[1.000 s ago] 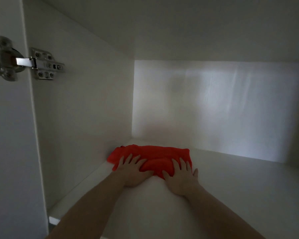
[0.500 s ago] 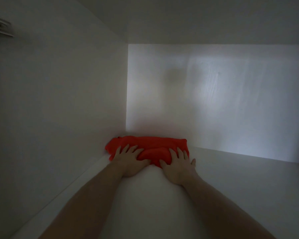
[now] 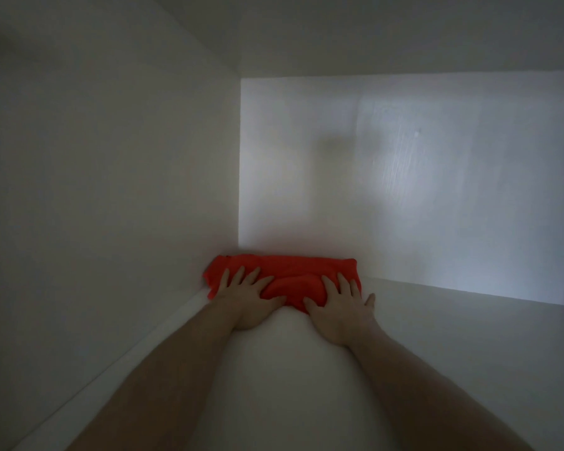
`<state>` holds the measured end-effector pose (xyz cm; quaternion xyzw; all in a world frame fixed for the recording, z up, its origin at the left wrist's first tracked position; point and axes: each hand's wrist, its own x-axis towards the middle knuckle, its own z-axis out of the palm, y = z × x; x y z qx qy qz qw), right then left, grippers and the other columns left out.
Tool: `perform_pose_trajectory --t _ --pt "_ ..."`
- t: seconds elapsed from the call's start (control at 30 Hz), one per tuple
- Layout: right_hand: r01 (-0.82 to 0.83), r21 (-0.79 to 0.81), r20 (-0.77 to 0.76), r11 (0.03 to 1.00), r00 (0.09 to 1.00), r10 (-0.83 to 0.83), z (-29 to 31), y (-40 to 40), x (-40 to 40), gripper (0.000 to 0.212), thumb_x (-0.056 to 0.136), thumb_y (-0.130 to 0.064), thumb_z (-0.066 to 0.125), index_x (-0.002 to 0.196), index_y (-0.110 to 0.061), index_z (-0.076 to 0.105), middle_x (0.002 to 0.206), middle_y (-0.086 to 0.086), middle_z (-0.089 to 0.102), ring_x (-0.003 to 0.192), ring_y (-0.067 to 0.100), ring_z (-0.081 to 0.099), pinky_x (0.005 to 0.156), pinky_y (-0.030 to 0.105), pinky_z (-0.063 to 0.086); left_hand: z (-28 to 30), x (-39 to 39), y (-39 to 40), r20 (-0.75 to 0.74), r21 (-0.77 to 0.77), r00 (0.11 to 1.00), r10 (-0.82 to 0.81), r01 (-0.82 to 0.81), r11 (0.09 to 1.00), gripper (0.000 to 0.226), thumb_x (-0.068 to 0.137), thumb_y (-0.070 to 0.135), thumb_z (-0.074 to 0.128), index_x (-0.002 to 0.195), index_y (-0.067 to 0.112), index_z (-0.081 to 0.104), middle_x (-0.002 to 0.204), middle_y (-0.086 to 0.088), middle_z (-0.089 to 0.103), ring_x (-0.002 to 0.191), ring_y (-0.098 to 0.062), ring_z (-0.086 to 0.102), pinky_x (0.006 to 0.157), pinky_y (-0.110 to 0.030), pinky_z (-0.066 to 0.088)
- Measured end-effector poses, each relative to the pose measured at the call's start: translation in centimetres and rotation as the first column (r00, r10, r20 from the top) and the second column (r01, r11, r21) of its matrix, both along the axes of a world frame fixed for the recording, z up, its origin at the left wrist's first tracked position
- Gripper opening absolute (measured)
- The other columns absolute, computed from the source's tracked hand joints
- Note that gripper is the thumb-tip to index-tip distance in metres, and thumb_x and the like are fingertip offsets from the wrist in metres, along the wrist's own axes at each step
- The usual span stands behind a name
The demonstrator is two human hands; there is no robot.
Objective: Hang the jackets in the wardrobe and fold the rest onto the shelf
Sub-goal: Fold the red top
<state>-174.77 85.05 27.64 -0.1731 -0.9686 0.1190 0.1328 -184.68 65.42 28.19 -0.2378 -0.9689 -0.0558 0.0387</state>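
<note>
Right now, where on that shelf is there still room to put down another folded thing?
The red folded garment sits in the back-left corner, against the left wall and back panel, with the left hand and right hand flat on it. The shelf is bare to its right along the back panel, and in front, beyond the forearms. Only that corner is crowded.

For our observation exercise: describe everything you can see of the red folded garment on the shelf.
The red folded garment is a bright orange-red, soft-looking cloth bundle, wider than deep. It lies flat on the white shelf, in the back left corner by the side wall. The left hand and right hand rest flat on its front edge, fingers spread.
</note>
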Motion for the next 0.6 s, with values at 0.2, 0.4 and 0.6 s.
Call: perform_pose_trajectory --t 0.2,0.4,0.6 --pt "0.076 0.086 -0.119 0.993 0.991 -0.066 0.7 -0.9 2.0 0.077 0.100 -0.069 0.027 0.166 -0.030 0.017 0.174 0.006 0.007 0.160 0.030 -0.002 0.123 0.064 -0.009 0.1 1.6 -0.2 -0.221 -0.089 0.971 0.085 -0.107 0.990 0.077 0.097 0.075 0.014 0.164 0.037 0.007 0.173 0.000 -0.004 0.158 -0.032 -0.014 0.122 -0.059 -0.017" --pt "0.055 0.040 -0.011 0.998 0.998 -0.054 1.1 -2.2 5.3 0.080 0.102 -0.067 0.022 0.167 -0.024 0.007 0.175 0.008 0.002 0.160 0.031 0.000 0.124 0.064 -0.007 0.3 5.2 -1.0 -0.137 -0.037 0.981 0.136 -0.142 0.989 0.066 0.105 0.058 0.018 0.164 0.031 0.013 0.173 -0.005 -0.002 0.158 -0.035 -0.008 0.126 -0.055 -0.008" --pt "-0.026 0.055 0.127 0.998 0.992 0.019 1.1 -3.2 9.9 0.088 0.099 -0.073 0.020 0.166 -0.022 -0.006 0.174 0.011 -0.010 0.161 0.030 -0.002 0.125 0.062 -0.008 -0.6 11.5 -5.1 0.011 0.068 0.995 0.101 -0.102 0.992 0.073 0.102 0.065 0.024 0.165 0.032 0.007 0.173 -0.004 -0.003 0.158 -0.034 -0.004 0.127 -0.054 -0.001"
